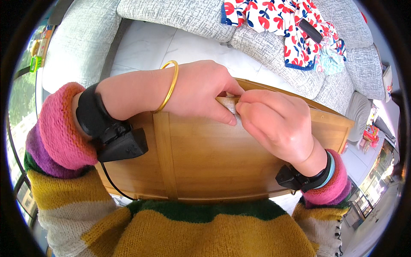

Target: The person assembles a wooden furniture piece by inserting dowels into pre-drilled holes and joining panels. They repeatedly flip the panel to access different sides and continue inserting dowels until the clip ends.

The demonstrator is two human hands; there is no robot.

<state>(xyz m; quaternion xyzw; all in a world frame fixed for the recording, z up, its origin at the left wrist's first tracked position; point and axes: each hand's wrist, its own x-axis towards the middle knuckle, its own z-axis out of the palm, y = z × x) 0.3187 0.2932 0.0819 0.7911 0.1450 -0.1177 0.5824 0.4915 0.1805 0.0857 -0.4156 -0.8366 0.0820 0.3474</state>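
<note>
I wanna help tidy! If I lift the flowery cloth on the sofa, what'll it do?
The flowery cloth probably flops, since it drapes loosely over the sofa. The black oblong thing lying on it might slide off.

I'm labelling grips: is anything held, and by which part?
A small tan sheet-like piece: the right hand pinches its right edge; the left hand holds it too, the exact spot hidden.

Home, living room by look of it. Wooden table [205, 158] in middle. Beyond table: pale grey upholstered sofa [180, 13], curving round toward table's left and right. On sofa, beyond table's right half: white cloth [265, 17] with red-and-blue pattern. Between table and sofa: marble-look floor tiles [147, 43]. Left of table: bright windows [21, 98].
</note>
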